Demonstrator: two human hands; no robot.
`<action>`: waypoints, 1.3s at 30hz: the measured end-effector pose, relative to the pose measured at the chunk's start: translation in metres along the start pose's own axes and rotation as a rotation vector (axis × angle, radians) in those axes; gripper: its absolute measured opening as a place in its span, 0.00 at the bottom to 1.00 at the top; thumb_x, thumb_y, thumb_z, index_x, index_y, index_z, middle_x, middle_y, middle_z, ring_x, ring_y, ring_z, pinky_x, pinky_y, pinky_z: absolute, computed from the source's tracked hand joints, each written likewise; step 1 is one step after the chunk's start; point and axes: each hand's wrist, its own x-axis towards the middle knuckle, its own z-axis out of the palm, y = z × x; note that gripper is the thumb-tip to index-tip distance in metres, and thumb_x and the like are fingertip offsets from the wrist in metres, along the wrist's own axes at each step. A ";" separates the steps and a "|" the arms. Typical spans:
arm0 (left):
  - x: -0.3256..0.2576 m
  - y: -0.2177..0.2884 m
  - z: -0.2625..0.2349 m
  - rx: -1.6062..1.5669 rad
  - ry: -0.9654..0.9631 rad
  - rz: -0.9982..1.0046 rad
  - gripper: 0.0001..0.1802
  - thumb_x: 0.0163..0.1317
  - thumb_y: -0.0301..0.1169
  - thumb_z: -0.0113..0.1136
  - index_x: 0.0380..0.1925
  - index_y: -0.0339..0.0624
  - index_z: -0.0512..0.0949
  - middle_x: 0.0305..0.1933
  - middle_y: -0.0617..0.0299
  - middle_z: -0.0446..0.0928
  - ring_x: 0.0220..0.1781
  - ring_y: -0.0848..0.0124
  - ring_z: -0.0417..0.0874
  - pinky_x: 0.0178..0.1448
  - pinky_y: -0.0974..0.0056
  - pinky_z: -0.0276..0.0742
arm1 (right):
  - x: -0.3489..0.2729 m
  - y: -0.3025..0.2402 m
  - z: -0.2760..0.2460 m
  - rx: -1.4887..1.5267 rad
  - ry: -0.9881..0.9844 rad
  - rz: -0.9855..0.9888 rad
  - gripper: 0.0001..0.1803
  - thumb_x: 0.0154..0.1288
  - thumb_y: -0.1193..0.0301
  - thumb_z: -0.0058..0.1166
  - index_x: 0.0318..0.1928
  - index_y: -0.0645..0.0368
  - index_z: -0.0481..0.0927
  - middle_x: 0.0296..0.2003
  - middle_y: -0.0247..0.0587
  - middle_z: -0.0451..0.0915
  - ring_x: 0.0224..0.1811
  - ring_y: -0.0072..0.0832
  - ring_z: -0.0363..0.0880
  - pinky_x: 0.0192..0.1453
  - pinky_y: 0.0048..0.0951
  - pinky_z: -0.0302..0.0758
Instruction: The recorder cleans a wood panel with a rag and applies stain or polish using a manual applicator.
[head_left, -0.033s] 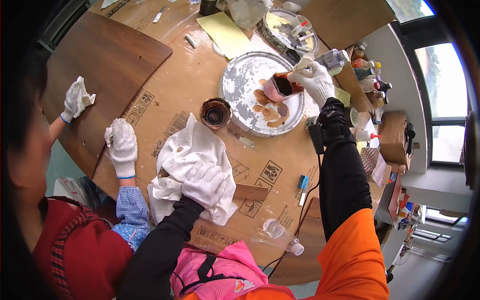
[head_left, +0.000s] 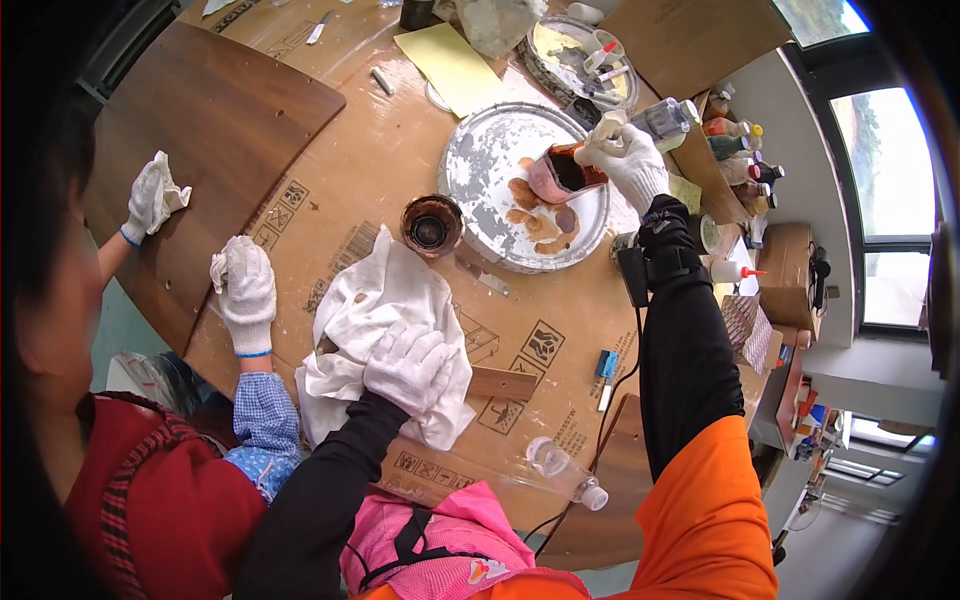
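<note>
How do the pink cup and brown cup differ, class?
The pink cup is pinkish outside; the brown cup is dark brown. The pink cup is on or above the round tray; the brown cup stands beside it, on cardboard. The right hand is at the pink cup; the brown cup is untouched. Both look dark inside.

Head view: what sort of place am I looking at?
Probably a wood-finishing workshop. A large brown wooden panel lies at the left, a pink cup with brown-stained insides sits on a paint-spattered round lid, and assorted colored bottles stand at the right.
</note>
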 end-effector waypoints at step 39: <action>-0.007 0.005 0.003 0.071 -0.007 0.075 0.08 0.57 0.35 0.66 0.36 0.50 0.85 0.49 0.63 0.86 0.57 0.59 0.83 0.67 0.47 0.72 | -0.298 0.008 -0.165 1.698 0.066 0.315 0.14 0.76 0.64 0.57 0.54 0.58 0.78 0.44 0.48 0.84 0.30 0.29 0.80 0.26 0.22 0.73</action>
